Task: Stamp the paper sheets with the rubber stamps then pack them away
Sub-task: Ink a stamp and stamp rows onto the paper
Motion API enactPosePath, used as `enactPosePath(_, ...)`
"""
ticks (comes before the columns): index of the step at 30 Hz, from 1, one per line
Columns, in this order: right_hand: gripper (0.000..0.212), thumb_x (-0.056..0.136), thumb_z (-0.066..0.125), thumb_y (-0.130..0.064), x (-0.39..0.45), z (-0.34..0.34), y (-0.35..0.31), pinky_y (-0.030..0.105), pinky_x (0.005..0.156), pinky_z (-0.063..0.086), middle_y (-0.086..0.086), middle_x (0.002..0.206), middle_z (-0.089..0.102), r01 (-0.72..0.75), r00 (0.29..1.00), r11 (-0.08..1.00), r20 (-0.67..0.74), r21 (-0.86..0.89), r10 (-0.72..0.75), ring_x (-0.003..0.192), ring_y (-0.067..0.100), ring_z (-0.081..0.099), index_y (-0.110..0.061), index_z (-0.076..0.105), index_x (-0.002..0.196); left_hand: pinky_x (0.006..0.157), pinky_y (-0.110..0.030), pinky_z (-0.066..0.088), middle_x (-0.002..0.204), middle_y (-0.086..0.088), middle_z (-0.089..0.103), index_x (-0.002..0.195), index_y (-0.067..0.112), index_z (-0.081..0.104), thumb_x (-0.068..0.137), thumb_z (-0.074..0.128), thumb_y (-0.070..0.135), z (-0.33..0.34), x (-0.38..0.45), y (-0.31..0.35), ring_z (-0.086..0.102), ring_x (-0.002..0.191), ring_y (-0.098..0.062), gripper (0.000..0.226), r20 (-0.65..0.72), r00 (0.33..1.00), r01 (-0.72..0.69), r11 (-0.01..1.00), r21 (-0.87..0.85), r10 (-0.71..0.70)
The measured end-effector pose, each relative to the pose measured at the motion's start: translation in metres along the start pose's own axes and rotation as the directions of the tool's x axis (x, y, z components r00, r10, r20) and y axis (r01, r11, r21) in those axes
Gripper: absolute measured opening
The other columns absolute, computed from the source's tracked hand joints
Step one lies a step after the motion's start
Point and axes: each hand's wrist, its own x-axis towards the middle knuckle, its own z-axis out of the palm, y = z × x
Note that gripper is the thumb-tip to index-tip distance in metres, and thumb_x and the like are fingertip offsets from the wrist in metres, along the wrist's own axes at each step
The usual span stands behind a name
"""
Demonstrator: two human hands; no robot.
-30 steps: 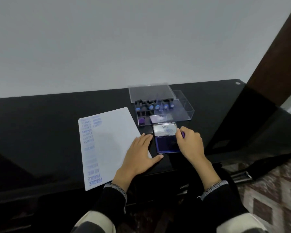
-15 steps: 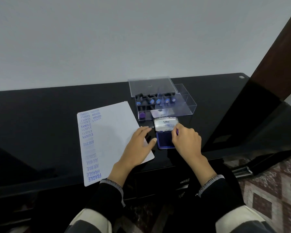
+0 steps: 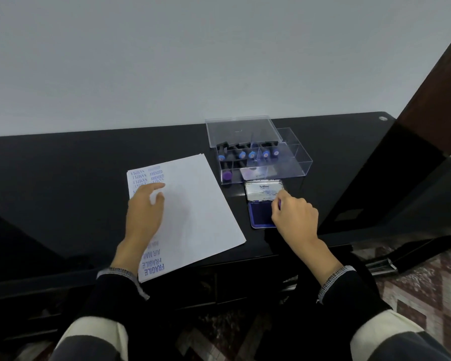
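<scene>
A white paper sheet point(image 3: 193, 204) with blue stamp marks down its left edge lies on the black table point(image 3: 63, 178). My left hand point(image 3: 143, 212) lies over the sheet's left part with its fingers spread and loosely bent. To the right sits an open ink pad point(image 3: 261, 214) with its metal lid point(image 3: 262, 191) folded back. My right hand point(image 3: 294, 217) grips a small purple-topped rubber stamp point(image 3: 279, 204) and holds it down on the blue pad. Behind it a clear plastic box point(image 3: 284, 162) holds several stamps with blue and purple tops point(image 3: 245, 155).
The box's clear lid point(image 3: 240, 131) stands open at the back. A dark wooden post point(image 3: 435, 100) rises at the right beside the table's slanted right end. A white wall lies behind the table. Patterned floor point(image 3: 427, 295) shows at lower right.
My left hand has slid left across the sheet, from its right edge near the ink pad to its left side. My right hand has stayed on the ink pad with the stamp.
</scene>
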Motion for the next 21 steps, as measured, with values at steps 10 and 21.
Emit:
enactPosePath(10,0.017,0.094,0.047,-0.019,0.0,0.002,0.002,0.03,0.054,0.03,0.005,0.057,0.047,-0.014,1.0,0.999,-0.01,0.031,0.014,0.053,0.028,0.041,-0.009,0.054,0.082,0.118,-0.05,0.009,0.147,-0.012,0.041,0.136,0.005,0.047,0.095,0.054,0.025,-0.025,0.016,-0.04,0.016,0.146,-0.03,0.046,-0.066,0.997,0.051,0.918,0.392,-0.028)
enactPosePath(21,0.016,0.093,0.05,-0.018,0.0,0.003,0.001,0.029,0.051,0.029,0.006,0.055,0.049,0.001,1.0,1.0,-0.014,0.003,-0.001,0.05,0.026,0.04,-0.008,0.055,0.082,0.119,-0.047,0.008,0.151,-0.01,0.036,0.141,0.008,0.042,0.097,0.047,0.035,-0.022,0.012,-0.048,0.016,0.146,-0.028,0.051,-0.038,0.998,0.065,0.893,0.446,-0.053)
